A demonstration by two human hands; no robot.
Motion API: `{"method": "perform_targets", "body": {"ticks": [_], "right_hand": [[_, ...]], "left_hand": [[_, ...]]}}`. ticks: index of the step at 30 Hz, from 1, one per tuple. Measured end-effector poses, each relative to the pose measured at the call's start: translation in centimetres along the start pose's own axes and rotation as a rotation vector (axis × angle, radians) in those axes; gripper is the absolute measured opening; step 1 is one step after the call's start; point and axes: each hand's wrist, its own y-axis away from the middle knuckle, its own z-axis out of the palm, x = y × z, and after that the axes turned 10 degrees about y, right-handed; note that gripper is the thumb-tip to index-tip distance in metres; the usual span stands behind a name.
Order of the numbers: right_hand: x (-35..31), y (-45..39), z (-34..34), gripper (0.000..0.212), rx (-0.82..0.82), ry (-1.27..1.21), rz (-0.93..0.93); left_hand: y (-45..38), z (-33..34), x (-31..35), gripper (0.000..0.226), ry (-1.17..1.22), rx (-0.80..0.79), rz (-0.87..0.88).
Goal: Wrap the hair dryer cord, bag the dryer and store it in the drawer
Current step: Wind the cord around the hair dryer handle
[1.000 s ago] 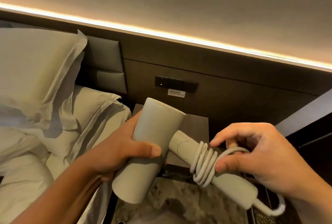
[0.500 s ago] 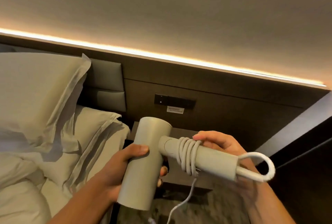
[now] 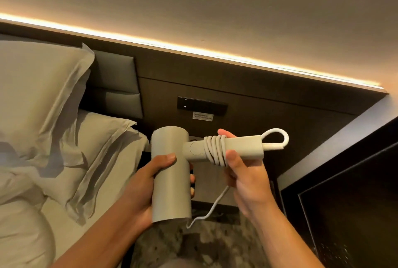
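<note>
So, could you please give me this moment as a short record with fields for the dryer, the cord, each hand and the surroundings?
dryer: hair dryer held in the air, barrel upright, handle pointing right
cord: cord coiled several turns around the handle near the barrel; a loop sticks out at the handle's end; a loose tail hangs down below
left hand: left hand grips the barrel
right hand: right hand holds the handle at the coils, thumb in front
surroundings: pillows on the left, dark headboard panel behind
bag and drawer: not in view

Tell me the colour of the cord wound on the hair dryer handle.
Off-white, matching the hair dryer; the cord shows best in the head view.
</note>
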Motion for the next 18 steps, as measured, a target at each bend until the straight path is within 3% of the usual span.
{"method": "perform_targets", "body": {"ticks": [3,12,15,18], "right_hand": [[0.8,0.2,0.8,0.047,0.152,-0.034,0.061],[1.1,0.4,1.4,0.06,0.12,0.01,0.075],[1.8,0.4,1.4,0.063,0.102,0.165,0.166],[2.4,0.3,1.6,0.044,0.09,0.384,0.23]], "left_hand": [[0.4,0.7,-0.7,0.085,-0.118,0.127,0.135],[1.6,0.3,-2.2,0.088,-0.093,0.164,0.359],[1.6,-0.3,-1.7,0.084,-0.295,0.264,0.57],[1.6,-1.0,-1.8,0.084,-0.455,0.356,0.695]]}}
